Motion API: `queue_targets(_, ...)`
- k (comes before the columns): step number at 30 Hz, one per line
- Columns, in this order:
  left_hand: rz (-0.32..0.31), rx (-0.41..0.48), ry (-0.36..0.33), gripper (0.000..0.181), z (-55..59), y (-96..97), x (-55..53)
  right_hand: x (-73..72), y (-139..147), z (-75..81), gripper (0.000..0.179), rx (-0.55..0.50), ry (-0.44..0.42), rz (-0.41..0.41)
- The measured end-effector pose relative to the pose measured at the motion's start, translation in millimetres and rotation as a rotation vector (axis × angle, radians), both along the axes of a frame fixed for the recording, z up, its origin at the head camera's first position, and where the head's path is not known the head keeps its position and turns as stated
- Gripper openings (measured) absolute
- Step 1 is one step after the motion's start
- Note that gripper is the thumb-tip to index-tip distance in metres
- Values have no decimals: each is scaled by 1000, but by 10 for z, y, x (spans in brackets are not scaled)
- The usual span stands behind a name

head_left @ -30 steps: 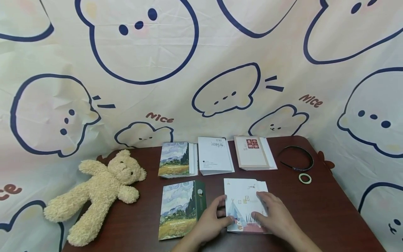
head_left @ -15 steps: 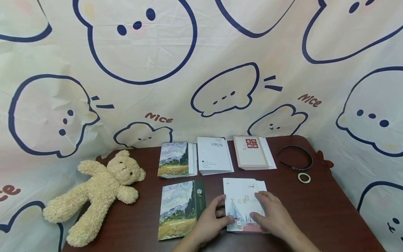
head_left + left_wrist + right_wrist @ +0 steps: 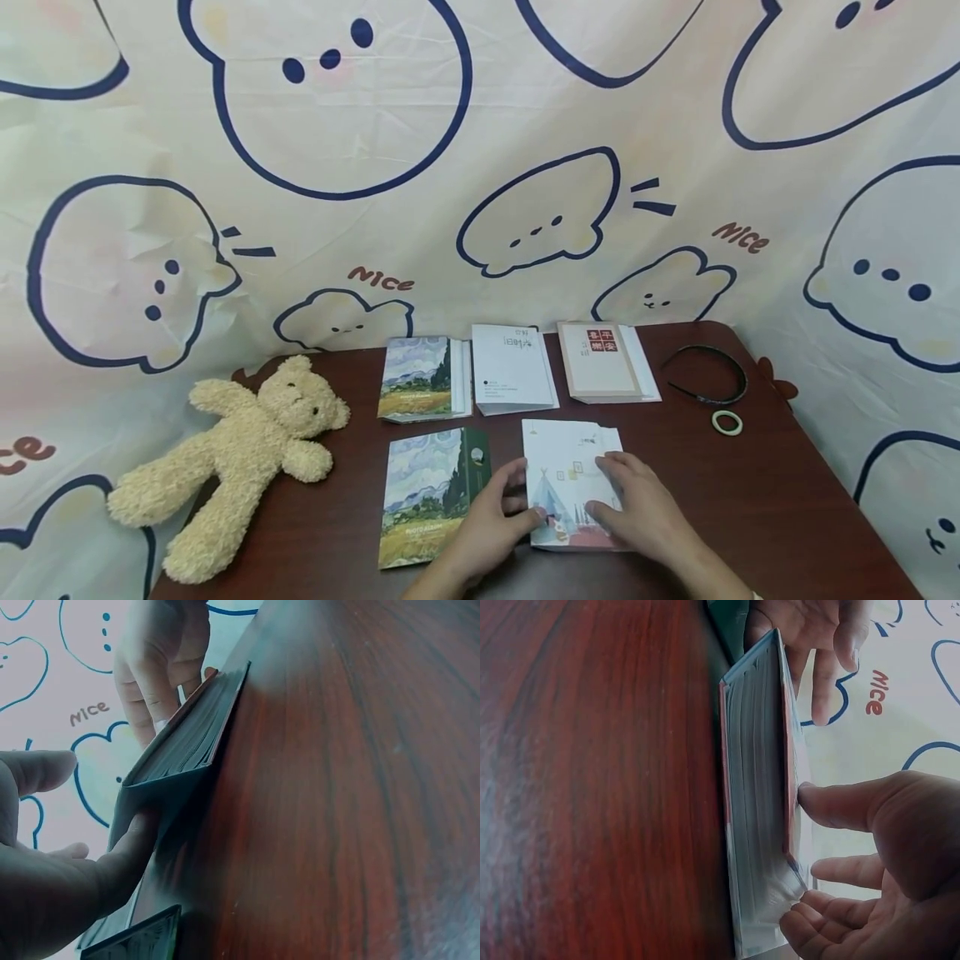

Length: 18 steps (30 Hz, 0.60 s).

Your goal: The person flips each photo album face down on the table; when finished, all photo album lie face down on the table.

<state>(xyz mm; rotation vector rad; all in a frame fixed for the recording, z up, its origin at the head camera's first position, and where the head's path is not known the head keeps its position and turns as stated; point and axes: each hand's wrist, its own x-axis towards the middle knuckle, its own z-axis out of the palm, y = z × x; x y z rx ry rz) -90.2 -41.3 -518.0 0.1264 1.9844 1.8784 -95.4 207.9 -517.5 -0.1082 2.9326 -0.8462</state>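
A thick photo album (image 3: 551, 479) with a white cover and a tent drawing lies near the table's front edge, spine to the left. My left hand (image 3: 498, 517) is at the spine, fingers loosely spread; in the left wrist view one of its digits touches the spine's lower end. On the other side, my right hand (image 3: 645, 504) rests its thumb on the cover. Its fingers meet the album's right edge, beside the page edges, in the right wrist view. Just left lies a green-spined photo album (image 3: 423, 500) with a painted landscape cover.
Behind stand three more albums in a row: a landscape one (image 3: 415, 377), a white one (image 3: 512, 369) and a beige one (image 3: 600, 362). A teddy bear (image 3: 251, 462) lies at left. A black headband (image 3: 738, 375) and a pale green ring (image 3: 727, 422) sit at right.
Both hands have shifted the tent album slightly left, closer to the green-spined album. The other things have stayed where they were.
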Motion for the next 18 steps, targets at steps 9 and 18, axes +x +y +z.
queue_targets(9, 21, -6, 16, 69, 24, -63, -13, -42, -30, 16, 65, -53, -21, -5)
queue_targets(18, 29, 64, 44, 65, 47, -132, 5, -64, -45, 4, 65, -93, -47, -7)
